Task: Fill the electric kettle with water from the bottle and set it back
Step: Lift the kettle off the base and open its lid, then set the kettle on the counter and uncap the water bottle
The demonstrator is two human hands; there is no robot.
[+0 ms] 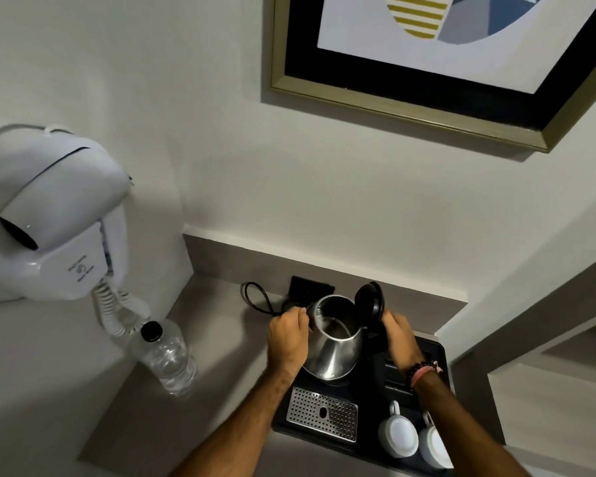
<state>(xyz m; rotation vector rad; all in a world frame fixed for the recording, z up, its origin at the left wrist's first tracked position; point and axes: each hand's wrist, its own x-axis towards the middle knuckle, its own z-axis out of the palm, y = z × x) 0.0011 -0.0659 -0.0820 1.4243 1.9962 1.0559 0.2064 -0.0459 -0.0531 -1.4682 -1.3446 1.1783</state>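
Observation:
A steel electric kettle (334, 349) stands on the black tray (437, 349), its black lid (369, 302) hinged open and upright. The inside looks empty. My left hand (288, 337) rests against the kettle's left side near the rim. My right hand (399, 335) is wrapped around the black handle on the right. A clear water bottle (166, 358) with a black cap stands capped on the grey counter to the left, apart from both hands.
Two white cups (398, 437) lie upside down at the tray's front right, beside a perforated metal drip plate (322, 414). A black cord (258, 299) and wall socket (310, 289) sit behind the kettle. A wall-mounted hair dryer (52, 215) hangs at left; a framed picture (444, 63) hangs above.

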